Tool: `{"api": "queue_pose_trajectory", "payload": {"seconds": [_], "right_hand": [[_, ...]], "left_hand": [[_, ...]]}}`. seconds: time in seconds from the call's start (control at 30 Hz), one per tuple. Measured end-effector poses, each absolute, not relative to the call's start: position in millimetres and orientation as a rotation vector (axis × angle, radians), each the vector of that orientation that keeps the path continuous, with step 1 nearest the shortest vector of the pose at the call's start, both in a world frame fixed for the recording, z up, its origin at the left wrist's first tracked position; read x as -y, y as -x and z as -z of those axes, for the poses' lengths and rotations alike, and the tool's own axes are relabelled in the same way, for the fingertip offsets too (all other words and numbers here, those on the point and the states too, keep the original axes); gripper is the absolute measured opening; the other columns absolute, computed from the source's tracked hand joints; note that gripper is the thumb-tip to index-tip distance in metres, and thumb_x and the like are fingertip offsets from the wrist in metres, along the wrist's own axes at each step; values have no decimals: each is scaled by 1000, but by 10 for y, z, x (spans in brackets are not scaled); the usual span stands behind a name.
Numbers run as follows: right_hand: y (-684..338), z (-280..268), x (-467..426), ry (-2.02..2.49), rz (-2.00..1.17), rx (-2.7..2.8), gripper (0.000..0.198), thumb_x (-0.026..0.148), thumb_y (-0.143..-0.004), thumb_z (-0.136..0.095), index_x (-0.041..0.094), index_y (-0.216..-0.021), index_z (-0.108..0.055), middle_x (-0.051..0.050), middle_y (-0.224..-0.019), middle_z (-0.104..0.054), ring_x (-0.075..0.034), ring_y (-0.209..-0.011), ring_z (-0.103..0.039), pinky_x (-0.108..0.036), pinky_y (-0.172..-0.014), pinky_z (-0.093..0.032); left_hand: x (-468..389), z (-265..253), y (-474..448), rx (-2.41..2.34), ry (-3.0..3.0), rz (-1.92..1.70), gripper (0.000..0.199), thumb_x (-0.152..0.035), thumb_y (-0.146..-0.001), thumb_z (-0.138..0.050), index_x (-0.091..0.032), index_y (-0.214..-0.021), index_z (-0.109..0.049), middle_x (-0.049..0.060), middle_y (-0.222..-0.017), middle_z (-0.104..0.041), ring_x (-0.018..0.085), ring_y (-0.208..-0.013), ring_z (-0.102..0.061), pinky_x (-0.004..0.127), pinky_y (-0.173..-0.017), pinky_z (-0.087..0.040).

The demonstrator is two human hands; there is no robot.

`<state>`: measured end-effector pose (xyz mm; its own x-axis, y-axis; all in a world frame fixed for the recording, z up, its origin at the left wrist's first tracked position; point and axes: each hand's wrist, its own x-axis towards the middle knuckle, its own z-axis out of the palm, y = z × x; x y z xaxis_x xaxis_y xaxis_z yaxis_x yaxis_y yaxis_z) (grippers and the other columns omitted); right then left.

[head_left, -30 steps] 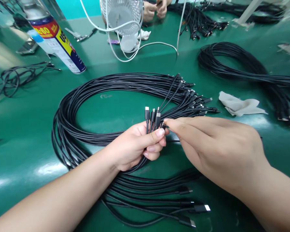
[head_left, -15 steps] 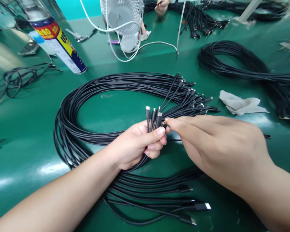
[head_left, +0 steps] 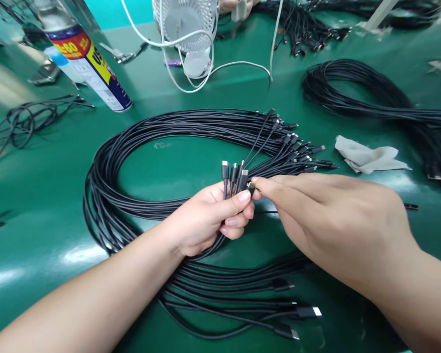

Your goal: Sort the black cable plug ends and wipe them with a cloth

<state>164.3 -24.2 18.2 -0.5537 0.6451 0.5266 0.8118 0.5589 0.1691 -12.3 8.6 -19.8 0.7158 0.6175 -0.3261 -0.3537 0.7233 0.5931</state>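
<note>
My left hand point(head_left: 218, 213) is closed around several black USB cables point(head_left: 225, 172), thumb across them, with their small metal-tipped plugs pointing up. My right hand point(head_left: 338, 220) is closed in a pinch, its fingertips right at the nearest plug point(head_left: 250, 188) beside my left thumb. What lies within the right fingers is hidden. Behind and under my hands, a big coil of black cables point(head_left: 132, 132) lies on the green table point(head_left: 158, 171), its plug ends bunched at the right. More loose cable ends point(head_left: 308, 312) spread out in front, below my hands.
A spray can point(head_left: 91, 68) stands at the back left, near a white fan point(head_left: 185, 29) with a looping white cord. To the right are a crumpled white cloth point(head_left: 371, 156) and another cable coil point(head_left: 356, 93). Another person's hand point(head_left: 238, 7) shows at the far edge.
My left hand keeps its hold, and my right fingertips have shifted very slightly at the nearest plug, which shows a little more. Across the table, the other person's hands have moved.
</note>
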Motion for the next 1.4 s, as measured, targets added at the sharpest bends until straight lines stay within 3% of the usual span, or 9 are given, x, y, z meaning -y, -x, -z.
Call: {"api": "queue_pose_trajectory", "payload": {"seconds": [0.37,1.1,1.4], "right_hand": [[-1661,-138,253,1211,420,2372,24,8,-84,-51,12,-93,-72,-5,-74,-74,-20,-56,-67,-33,-46,-41],[-1612,-93,256,1242,574,2353,17,9,-82,-56,9,-91,-71,-6,-71,-72,-18,-53,-64,-30,-46,-40],[-1627,-127,264,1295,373,2316,22,12,-86,-50,11,-94,-70,-7,-75,-74,-19,-57,-67,-30,-48,-43]], "left_hand": [[-87,196,124,-512,-548,-564,10,-18,-88,-60,-9,-86,-65,0,-66,-53,1,-46,-33,12,-41,-24],[-80,208,117,-542,-562,-563,13,-20,-83,-67,-9,-81,-61,-1,-65,-52,0,-47,-34,12,-40,-25],[-82,192,122,-559,-548,-557,16,-22,-80,-71,-9,-84,-63,-1,-64,-53,1,-46,-34,13,-40,-23]]}}
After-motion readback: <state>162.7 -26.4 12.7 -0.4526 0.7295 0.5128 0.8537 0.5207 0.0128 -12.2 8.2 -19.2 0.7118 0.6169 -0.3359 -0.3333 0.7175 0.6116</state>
